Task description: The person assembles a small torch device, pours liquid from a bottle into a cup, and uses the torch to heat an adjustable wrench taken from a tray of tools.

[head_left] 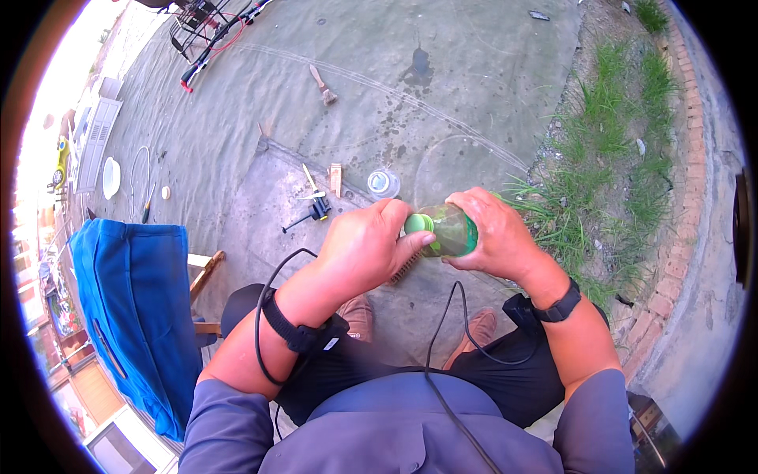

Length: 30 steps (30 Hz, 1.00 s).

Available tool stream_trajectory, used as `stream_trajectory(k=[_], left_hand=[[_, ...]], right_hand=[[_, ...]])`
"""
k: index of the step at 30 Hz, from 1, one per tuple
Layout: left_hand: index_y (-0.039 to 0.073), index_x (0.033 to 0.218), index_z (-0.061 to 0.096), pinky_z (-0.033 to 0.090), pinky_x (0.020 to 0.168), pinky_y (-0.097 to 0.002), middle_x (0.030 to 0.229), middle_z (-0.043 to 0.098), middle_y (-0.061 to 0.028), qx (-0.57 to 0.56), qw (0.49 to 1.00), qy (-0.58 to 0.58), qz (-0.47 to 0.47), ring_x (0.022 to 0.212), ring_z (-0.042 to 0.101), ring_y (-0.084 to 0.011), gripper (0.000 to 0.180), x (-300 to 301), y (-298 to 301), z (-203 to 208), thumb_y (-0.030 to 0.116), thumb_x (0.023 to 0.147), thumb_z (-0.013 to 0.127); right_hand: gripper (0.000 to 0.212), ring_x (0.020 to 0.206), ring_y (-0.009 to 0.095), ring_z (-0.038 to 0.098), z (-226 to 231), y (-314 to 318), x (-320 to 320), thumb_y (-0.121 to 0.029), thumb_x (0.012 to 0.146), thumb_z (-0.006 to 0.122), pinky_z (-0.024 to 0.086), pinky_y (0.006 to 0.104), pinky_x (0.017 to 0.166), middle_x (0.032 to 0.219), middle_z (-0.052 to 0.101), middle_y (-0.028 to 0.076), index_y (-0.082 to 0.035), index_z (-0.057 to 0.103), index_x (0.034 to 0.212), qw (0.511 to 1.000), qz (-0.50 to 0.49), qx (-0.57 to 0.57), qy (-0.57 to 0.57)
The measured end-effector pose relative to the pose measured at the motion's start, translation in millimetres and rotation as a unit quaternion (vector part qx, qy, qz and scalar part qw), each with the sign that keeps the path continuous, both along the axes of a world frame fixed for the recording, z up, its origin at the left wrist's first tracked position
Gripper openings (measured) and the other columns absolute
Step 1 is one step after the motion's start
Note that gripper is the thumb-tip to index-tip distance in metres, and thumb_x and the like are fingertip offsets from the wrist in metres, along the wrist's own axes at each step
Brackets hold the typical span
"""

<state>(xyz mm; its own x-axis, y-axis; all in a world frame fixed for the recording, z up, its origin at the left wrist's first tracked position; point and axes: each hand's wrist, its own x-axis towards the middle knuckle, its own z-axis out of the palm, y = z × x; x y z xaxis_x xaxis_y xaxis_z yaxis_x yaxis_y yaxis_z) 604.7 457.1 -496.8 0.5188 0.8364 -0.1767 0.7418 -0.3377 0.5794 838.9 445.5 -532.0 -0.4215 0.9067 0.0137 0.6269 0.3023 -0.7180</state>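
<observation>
Between my hands, a see-through green plastic bottle [448, 224] lies on its side in the air above the ground sheet. My left hand [373, 241] is closed at the neck, with the thumb and fingers on the light green cap [419, 224]. My right hand [496, 237] wraps round the bottle's base end. Partly hidden below my left hand is a bristled brush [405, 270]. Just beyond the hands stands a small clear plastic tub [384, 183]. Left of it lie a small wooden block [335, 180] and a black-handled tool [317, 210].
A paintbrush [323, 87] lies farther out on the grey ground sheet [474, 103]. Blue cloth [134, 308] hangs over something wooden at my left. Grass [608, 118] and a brick edging [691, 158] run along the right. Black cables [433, 332] trail across my lap.
</observation>
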Motion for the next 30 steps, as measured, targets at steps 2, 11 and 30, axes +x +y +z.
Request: stream_trajectory(k=[2,11,30], left_hand=[[0.005,0.112,0.060,0.052,0.063,-0.0403,0.088,0.063,-0.0121,0.001,0.998,-0.056,0.003,0.075,0.065,-0.0332,0.038,2,2,1,0.020,0.081,0.075],[0.006,0.111,0.060,0.052,0.064,-0.0403,0.088,0.064,-0.0130,0.023,0.995,-0.084,-0.044,0.075,0.065,-0.0342,0.036,-1,3,-1,0.021,0.082,0.074],[0.004,0.113,0.060,0.052,0.064,-0.0412,0.091,0.064,-0.0153,-0.033,0.999,0.020,-0.013,0.073,0.064,-0.0353,0.036,-3,8,-10,0.025,0.085,0.072]], right_hand=[[0.068,0.094,0.033,0.060,0,0,0,-0.021,0.052,0.088,0.050,0.0411,0.081,0.100,0.060,0.010,-0.010,0.057,0.112,1.000,-0.003,0.000,-0.003],[0.068,0.093,0.033,0.061,1,0,0,-0.021,0.052,0.087,0.051,0.0405,0.080,0.101,0.060,0.010,-0.010,0.057,0.112,1.000,0.000,0.010,-0.021],[0.069,0.095,0.032,0.061,-8,2,-3,-0.023,0.053,0.087,0.051,0.0405,0.081,0.102,0.059,0.010,-0.010,0.056,0.113,0.999,0.005,0.026,-0.027]])
